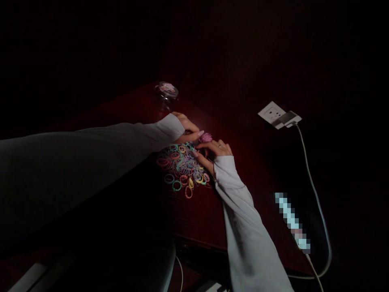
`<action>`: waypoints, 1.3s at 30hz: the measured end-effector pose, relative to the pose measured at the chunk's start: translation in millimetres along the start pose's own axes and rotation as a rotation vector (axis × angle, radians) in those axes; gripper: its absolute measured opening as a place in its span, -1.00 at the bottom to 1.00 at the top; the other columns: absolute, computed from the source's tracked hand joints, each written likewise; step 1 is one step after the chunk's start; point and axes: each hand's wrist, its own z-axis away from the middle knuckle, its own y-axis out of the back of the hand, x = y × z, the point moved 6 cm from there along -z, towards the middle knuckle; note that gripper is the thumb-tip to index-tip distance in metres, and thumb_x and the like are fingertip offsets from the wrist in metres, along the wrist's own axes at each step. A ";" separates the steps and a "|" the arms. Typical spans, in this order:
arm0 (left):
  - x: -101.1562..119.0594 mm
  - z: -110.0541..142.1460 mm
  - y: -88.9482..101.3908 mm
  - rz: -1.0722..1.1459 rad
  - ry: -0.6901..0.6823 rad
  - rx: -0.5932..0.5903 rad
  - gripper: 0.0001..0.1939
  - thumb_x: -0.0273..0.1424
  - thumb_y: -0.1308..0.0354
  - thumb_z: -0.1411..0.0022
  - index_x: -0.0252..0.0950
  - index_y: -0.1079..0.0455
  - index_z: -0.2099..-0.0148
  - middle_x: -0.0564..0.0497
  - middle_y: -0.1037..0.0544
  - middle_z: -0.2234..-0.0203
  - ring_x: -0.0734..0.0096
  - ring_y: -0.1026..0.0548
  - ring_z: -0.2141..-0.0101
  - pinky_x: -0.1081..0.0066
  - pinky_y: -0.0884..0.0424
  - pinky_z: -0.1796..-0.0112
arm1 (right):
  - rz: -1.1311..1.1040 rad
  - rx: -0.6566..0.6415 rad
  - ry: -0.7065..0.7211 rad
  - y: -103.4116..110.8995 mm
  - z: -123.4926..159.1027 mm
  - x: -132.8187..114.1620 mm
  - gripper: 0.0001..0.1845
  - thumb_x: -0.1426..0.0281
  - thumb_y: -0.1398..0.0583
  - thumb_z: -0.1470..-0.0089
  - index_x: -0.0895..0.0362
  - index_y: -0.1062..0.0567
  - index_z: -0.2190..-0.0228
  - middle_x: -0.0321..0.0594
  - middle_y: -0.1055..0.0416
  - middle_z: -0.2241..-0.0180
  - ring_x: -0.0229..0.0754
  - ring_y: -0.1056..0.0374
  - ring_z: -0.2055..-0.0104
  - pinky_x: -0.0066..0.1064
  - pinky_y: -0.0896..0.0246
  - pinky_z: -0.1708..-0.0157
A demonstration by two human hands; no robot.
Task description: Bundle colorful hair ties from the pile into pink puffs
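A loose pile of small, many-coloured hair ties (182, 162) lies on the dark red table. My left hand (187, 126) reaches over its far edge, fingers bent and close together. Its thumb tip comes up beside a pink bunch of hair ties (206, 138); what those fingers hold, if anything, is hidden. On the pile's right side, my right hand (217, 149) has thumb and forefinger nearly meeting in a pinch at a hair tie, though the dim light blurs which one. The other fingers of this hand are curled.
Beyond my left hand stands a clear jar (166, 95) with a pink-patterned lid. To the right are a wall socket (271, 114) with a charger (290, 119) and a white cable (313, 182). A lit, pixelated device (292, 222) lies near the table's right edge. Surroundings are very dark.
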 end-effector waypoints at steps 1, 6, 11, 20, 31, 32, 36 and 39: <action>0.0 -0.2 -0.8 -0.005 -0.006 -0.006 -0.44 -0.13 0.03 -0.50 -0.25 -0.41 0.52 0.12 -0.30 0.71 0.50 -0.23 0.59 0.37 -0.16 0.38 | 0.007 -0.006 0.005 -1.5 0.2 -1.5 -0.67 0.02 -0.24 -0.40 -0.06 -0.69 0.14 -0.21 -0.59 0.29 -0.04 -0.37 0.16 -0.22 -0.14 0.05; 0.0 -0.9 -2.7 -0.009 0.001 -0.004 -0.48 -0.16 -0.03 -0.47 -0.24 -0.39 0.54 0.13 -0.28 0.72 0.51 -0.20 0.60 0.36 -0.15 0.38 | 0.013 -0.033 0.045 -10.1 1.2 -3.0 -0.74 0.11 -0.27 -0.40 -0.05 -0.72 0.17 -0.21 -0.61 0.27 -0.03 -0.37 0.13 -0.23 -0.12 0.06; 0.1 -0.9 -3.1 -0.005 -0.002 0.003 -0.48 -0.16 -0.05 -0.47 -0.23 -0.40 0.54 0.13 -0.30 0.73 0.49 -0.21 0.60 0.35 -0.17 0.40 | -0.045 -0.030 -0.002 -12.7 -2.3 7.5 -0.76 0.11 -0.30 -0.36 -0.09 -0.74 0.23 -0.26 -0.54 0.38 -0.06 -0.34 0.19 -0.23 -0.14 0.07; 2.5 -0.2 -5.8 0.023 -0.016 -0.054 -0.58 -0.15 -0.03 -0.49 -0.21 -0.47 0.38 0.12 -0.51 0.57 0.48 -0.35 0.50 0.39 -0.16 0.35 | -0.192 0.044 -0.074 12.0 -3.9 6.4 -0.67 0.08 -0.24 -0.39 -0.06 -0.76 0.21 -0.25 -0.52 0.37 -0.09 -0.37 0.22 -0.23 -0.24 0.07; 7.5 -0.9 -8.0 0.036 -0.043 -0.077 -0.59 -0.17 -0.07 -0.47 -0.22 -0.45 0.41 0.13 -0.41 0.64 0.48 -0.31 0.53 0.40 -0.15 0.39 | -0.309 0.056 -0.123 12.6 -5.2 16.3 -0.69 0.09 -0.27 -0.35 -0.02 -0.75 0.21 -0.25 -0.56 0.36 -0.09 -0.42 0.23 -0.23 -0.31 0.08; 7.2 -1.3 -7.4 0.042 -0.043 -0.067 -0.60 -0.19 -0.08 -0.47 -0.22 -0.43 0.43 0.13 -0.41 0.64 0.48 -0.30 0.53 0.40 -0.14 0.40 | -0.318 0.056 -0.132 12.4 -5.0 16.5 -0.68 0.08 -0.26 -0.35 -0.02 -0.75 0.21 -0.25 -0.56 0.36 -0.09 -0.43 0.22 -0.23 -0.32 0.08; 5.5 -2.7 -5.8 0.068 -0.039 -0.048 -0.60 -0.24 -0.11 -0.44 -0.23 -0.36 0.48 0.12 -0.39 0.63 0.48 -0.27 0.55 0.37 -0.12 0.42 | -0.379 0.085 -0.193 12.4 -3.3 18.0 -0.65 0.04 -0.26 -0.33 0.00 -0.74 0.24 -0.25 -0.57 0.37 -0.09 -0.44 0.23 -0.25 -0.34 0.11; 4.6 -2.8 -6.2 0.074 -0.030 -0.057 -0.60 -0.23 -0.10 -0.44 -0.23 -0.33 0.48 0.11 -0.36 0.64 0.47 -0.26 0.54 0.37 -0.11 0.43 | -0.426 0.115 -0.218 12.2 -2.2 18.5 -0.64 0.03 -0.29 -0.29 0.02 -0.73 0.28 -0.26 -0.56 0.38 -0.11 -0.43 0.26 -0.26 -0.34 0.13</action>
